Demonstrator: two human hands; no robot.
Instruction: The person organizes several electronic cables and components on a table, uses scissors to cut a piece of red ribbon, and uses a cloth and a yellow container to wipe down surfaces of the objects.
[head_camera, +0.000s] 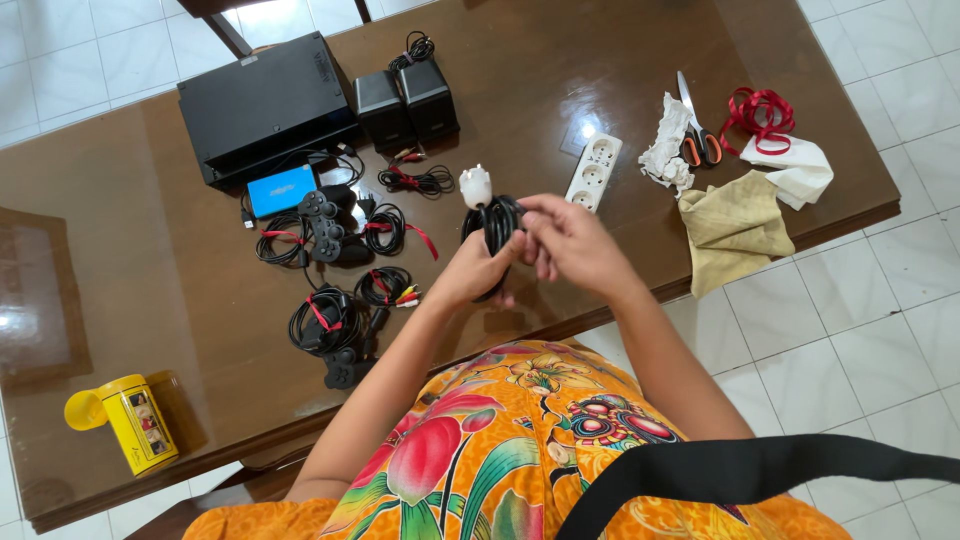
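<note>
Both of my hands hold a coiled black cable (497, 221) above the front edge of the brown table (130, 230). My left hand (478, 272) grips the coil from below. My right hand (568, 240) pinches its upper right side. A white plug (476, 186) sticks up from the top of the coil. A white power strip (593, 171) lies on the table just beyond my right hand.
A black console (265, 105), two small black speakers (405, 102), a blue card (281, 190), two black controllers (330, 228) and several tied cable coils (322, 320) lie at left. Scissors (697, 130), red ribbon (760, 112), cloths (735, 225) sit at right. A yellow can (140, 420) stands near the front left.
</note>
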